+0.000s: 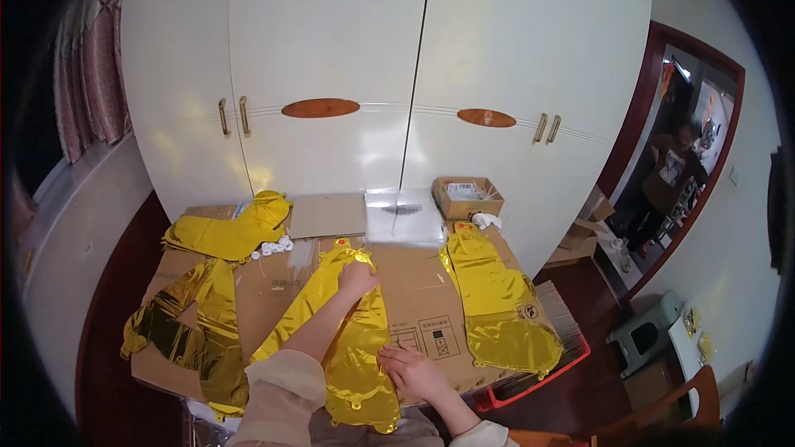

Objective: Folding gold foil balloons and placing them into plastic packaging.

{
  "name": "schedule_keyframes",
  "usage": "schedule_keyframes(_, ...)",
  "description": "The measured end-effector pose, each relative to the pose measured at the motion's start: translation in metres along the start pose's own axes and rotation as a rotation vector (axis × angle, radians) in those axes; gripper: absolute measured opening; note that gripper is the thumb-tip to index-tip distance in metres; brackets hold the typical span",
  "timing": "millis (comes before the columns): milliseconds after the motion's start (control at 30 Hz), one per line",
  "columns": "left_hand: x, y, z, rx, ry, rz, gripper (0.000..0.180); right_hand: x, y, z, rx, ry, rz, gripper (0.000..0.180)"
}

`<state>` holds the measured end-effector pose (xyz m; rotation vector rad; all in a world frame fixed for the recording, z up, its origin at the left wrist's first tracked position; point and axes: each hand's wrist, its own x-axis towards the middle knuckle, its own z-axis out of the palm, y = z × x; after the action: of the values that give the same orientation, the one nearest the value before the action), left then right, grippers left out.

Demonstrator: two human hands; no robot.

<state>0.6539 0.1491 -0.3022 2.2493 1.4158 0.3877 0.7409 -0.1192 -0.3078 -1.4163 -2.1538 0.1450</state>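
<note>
**Gold foil balloons laid flat on cardboard worktop**

On a cardboard-covered table [418, 281], flat gold balloons lie stacked at left [228, 232]. At centre, the left hand [358, 277] pinches the top of a foil balloon [356, 356], fingers closed on it, while the right hand [414, 371] presses its edge with fingers loosely spread, keeping it smooth. Another balloon [497, 306] waits at right.

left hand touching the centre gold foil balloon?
Touching. The head view shows the left hand pressed flat on the upper end of the gold foil balloon, with no gap visible between them.
</note>
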Motion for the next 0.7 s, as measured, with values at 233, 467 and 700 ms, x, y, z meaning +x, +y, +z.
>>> schedule_keyframes(233,0.000,0.001,-0.001,-0.059,-0.005,-0.011,0.016,0.001,-0.002,-0.002,0.009,0.008,0.001,0.028)
schedule_keyframes(467,-0.034,0.016,-0.017,0.190,0.220,0.289,0.036,0.001,0.000,-0.001,-0.014,0.002,-0.008,0.028)
schedule_keyframes(700,-0.092,0.004,-0.023,0.433,-0.068,0.737,0.076,0.001,0.001,-0.001,-0.009,0.014,-0.002,0.026)
